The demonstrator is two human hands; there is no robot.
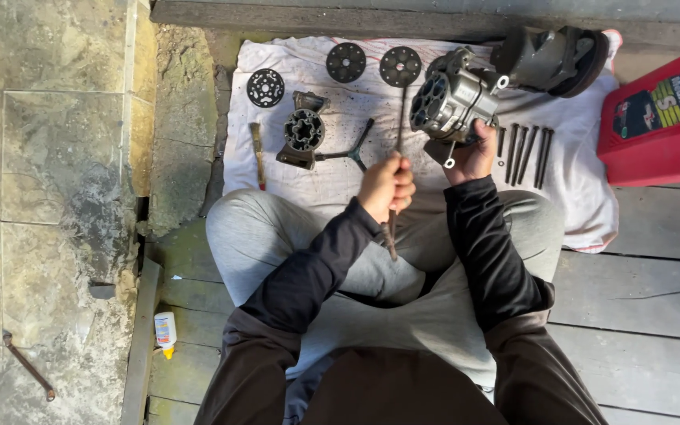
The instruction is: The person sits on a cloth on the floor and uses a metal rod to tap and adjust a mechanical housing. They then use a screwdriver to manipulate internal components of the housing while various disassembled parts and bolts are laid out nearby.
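Your right hand (pixel 472 153) clamps the cylinder block (pixel 446 98) above the white cloth's (pixel 576 197) far edge, left hand (pixel 386 186) fisted on a thin rod (pixel 394 169); a slip could drop the block onto the bolts (pixel 525 153) beside it.

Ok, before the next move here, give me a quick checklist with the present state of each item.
1. Right hand grips the cylinder block: ok.
2. Left hand grips the long rod: ok.
3. Rod tip seated in a bore: cannot tell.
4. Long bolts laid together on the white cloth: ok.
5. Three round plates laid out on the cloth: ok.
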